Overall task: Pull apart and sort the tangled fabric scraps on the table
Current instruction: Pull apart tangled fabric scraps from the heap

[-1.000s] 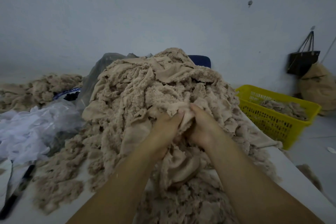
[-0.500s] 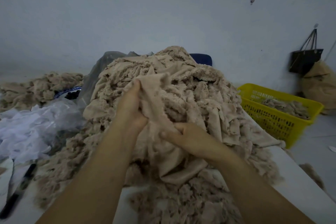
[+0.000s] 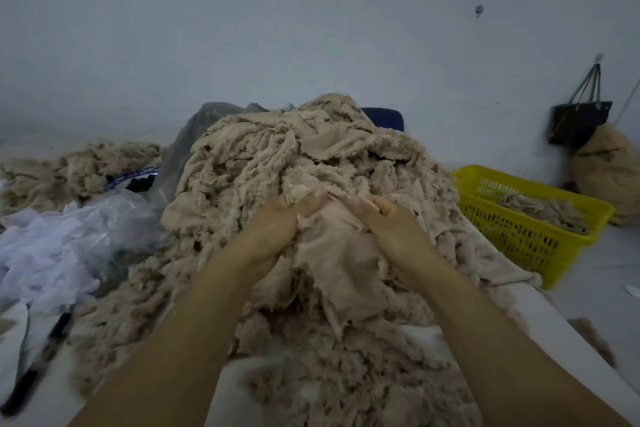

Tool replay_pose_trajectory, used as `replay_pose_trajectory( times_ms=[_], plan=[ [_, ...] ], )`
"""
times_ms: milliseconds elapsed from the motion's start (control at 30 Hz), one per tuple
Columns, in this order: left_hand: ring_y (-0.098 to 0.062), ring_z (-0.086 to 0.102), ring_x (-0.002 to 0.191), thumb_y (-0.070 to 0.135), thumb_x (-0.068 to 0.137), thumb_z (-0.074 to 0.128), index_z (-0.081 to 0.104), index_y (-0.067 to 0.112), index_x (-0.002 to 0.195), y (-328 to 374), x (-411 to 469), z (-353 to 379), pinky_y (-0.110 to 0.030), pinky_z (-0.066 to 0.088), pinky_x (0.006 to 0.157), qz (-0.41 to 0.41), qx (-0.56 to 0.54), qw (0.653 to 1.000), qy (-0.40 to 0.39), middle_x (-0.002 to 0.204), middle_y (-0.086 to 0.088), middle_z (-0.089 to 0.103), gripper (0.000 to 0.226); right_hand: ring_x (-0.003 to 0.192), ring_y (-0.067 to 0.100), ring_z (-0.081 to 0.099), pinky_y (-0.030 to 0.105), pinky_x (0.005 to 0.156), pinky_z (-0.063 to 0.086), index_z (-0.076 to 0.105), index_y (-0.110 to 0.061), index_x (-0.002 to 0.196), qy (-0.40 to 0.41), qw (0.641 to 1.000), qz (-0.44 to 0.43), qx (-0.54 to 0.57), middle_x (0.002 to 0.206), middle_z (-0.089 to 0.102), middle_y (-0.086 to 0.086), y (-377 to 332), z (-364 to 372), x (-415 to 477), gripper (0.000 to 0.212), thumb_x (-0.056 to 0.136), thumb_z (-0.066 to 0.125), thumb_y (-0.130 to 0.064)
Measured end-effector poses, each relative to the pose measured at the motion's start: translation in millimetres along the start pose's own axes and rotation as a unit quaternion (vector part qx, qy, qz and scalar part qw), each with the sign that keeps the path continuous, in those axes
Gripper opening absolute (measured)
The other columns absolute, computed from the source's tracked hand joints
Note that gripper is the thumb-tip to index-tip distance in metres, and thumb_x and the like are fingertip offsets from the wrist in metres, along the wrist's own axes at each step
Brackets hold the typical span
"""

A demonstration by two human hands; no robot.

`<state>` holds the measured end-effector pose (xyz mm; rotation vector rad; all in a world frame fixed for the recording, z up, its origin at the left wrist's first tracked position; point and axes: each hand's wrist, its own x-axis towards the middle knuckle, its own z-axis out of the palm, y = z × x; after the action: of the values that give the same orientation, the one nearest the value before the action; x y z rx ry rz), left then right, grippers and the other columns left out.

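We grip one beige scrap (image 3: 334,253) with both hands, the left hand (image 3: 273,229) and right hand (image 3: 394,232) close side by side, fingers curled into its upper edge. The scrap is a flat, smooth piece with ragged, frayed borders, and it hangs down between our wrists against the front of the big heap of fabric scraps (image 3: 311,163). That heap fills the middle of the white table (image 3: 557,326): matted beige strips, fuzzy shreds and wider creased pieces all knotted together, spilling toward the near edge. A smaller beige pile (image 3: 69,170) lies well apart at far left, behind crumpled white material (image 3: 59,250). To the right, beside the table, a yellow basket (image 3: 585,210) holds a few more beige scraps.
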<state>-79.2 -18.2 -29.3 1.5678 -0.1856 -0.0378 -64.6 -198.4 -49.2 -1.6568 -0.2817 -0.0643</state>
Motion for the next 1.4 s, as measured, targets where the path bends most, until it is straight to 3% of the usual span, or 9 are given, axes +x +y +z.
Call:
replay_pose_trajectory(
  times_ms=[167, 400, 567, 833, 967, 1100, 1333, 1367, 1400],
  plan=[
    [-0.006, 0.052, 0.039, 0.021, 0.099, 0.058, 0.072, 0.020, 0.079, -10, 2, -5, -0.015, 0.038, 0.033, -0.059, -0.182, 0.973, 0.128, 0.055, 0.003, 0.064, 0.025, 0.031, 0.014, 0.034, 0.020, 0.033, 0.031, 0.058, -0.023, 0.057, 0.066, 0.998, 0.010, -0.008, 0.044, 0.042, -0.008, 23, -9, -3, 0.049, 0.089, 0.058, -0.060],
    [-0.029, 0.067, 0.108, 0.027, 0.103, 0.052, 0.066, 0.015, 0.126, 0, 11, -27, -0.044, 0.055, 0.090, -0.020, -0.181, 0.967, 0.178, 0.115, -0.008, 0.073, 0.029, 0.042, 0.005, 0.032, 0.021, 0.049, 0.029, 0.044, -0.008, 0.070, 0.055, 0.978, 0.005, -0.200, 0.053, 0.036, -0.009, 49, -33, -2, 0.047, 0.099, 0.052, -0.044],
    [-0.008, 0.057, 0.043, 0.041, 0.097, 0.058, 0.066, 0.014, 0.103, -2, 3, 2, -0.014, 0.042, 0.041, -0.032, -0.085, 0.992, 0.084, 0.059, 0.003, 0.067, 0.029, 0.108, -0.019, 0.052, 0.016, 0.095, 0.040, 0.065, -0.034, 0.119, -0.012, 0.997, 0.004, -0.076, 0.118, 0.060, -0.030, 14, 3, -7, 0.086, 0.069, 0.032, -0.095],
    [-0.016, 0.075, 0.087, 0.051, 0.092, 0.062, 0.080, 0.026, 0.090, -16, -6, 26, -0.034, 0.058, 0.081, 0.004, -0.017, 0.995, 0.095, 0.093, 0.000, 0.078, 0.030, 0.062, -0.005, 0.062, 0.009, 0.056, 0.044, 0.066, -0.022, 0.071, 0.137, 0.985, -0.061, -0.089, 0.062, 0.067, -0.018, 4, 16, 1, 0.054, 0.096, 0.041, -0.061],
    [-0.011, 0.075, 0.074, 0.047, 0.093, 0.063, 0.075, 0.022, 0.090, -20, -9, 29, -0.025, 0.057, 0.061, -0.017, -0.076, 0.988, 0.135, 0.082, 0.005, 0.078, 0.028, 0.089, 0.035, 0.064, 0.049, 0.081, 0.055, 0.063, 0.003, 0.110, 0.159, 0.986, -0.011, -0.047, 0.099, 0.068, 0.022, 11, 9, -5, 0.076, 0.091, 0.046, -0.068],
    [-0.006, 0.073, 0.068, 0.048, 0.094, 0.063, 0.073, 0.025, 0.084, -24, -7, 35, -0.027, 0.051, 0.061, -0.039, -0.085, 0.984, 0.152, 0.077, 0.011, 0.076, 0.026, 0.041, 0.012, 0.038, 0.025, 0.054, 0.037, 0.059, 0.008, 0.110, 0.150, 0.987, -0.023, -0.050, 0.040, 0.037, -0.009, 13, 8, -5, 0.075, 0.092, 0.049, -0.064],
    [-0.015, 0.065, 0.060, 0.028, 0.105, 0.039, 0.065, 0.016, 0.101, -22, 11, -23, -0.023, 0.047, 0.047, -0.055, -0.042, 0.953, 0.295, 0.078, 0.002, 0.072, 0.028, 0.062, 0.010, 0.032, 0.031, 0.066, 0.048, 0.062, -0.004, 0.097, 0.230, 0.969, 0.066, -0.065, 0.070, 0.036, -0.009, 32, -34, -9, 0.062, 0.094, 0.046, -0.064],
    [-0.010, 0.063, 0.052, 0.026, 0.105, 0.040, 0.065, 0.017, 0.101, -19, 10, -16, -0.019, 0.044, 0.043, -0.046, -0.016, 0.961, 0.272, 0.065, 0.008, 0.069, 0.028, 0.095, 0.012, 0.060, 0.033, 0.072, 0.055, 0.062, -0.008, 0.101, 0.194, 0.975, 0.062, -0.090, 0.108, 0.045, -0.003, 32, -33, -10, 0.061, 0.093, 0.044, -0.066],
    [-0.008, 0.058, 0.044, 0.024, 0.104, 0.042, 0.066, 0.016, 0.096, -19, 11, -7, -0.017, 0.039, 0.038, -0.035, 0.008, 0.970, 0.242, 0.054, 0.012, 0.064, 0.027, 0.068, 0.005, 0.065, 0.026, 0.067, 0.052, 0.067, -0.013, 0.094, 0.139, 0.983, 0.042, -0.111, 0.071, 0.066, 0.002, 30, -27, -12, 0.062, 0.090, 0.040, -0.069]
  ],
)
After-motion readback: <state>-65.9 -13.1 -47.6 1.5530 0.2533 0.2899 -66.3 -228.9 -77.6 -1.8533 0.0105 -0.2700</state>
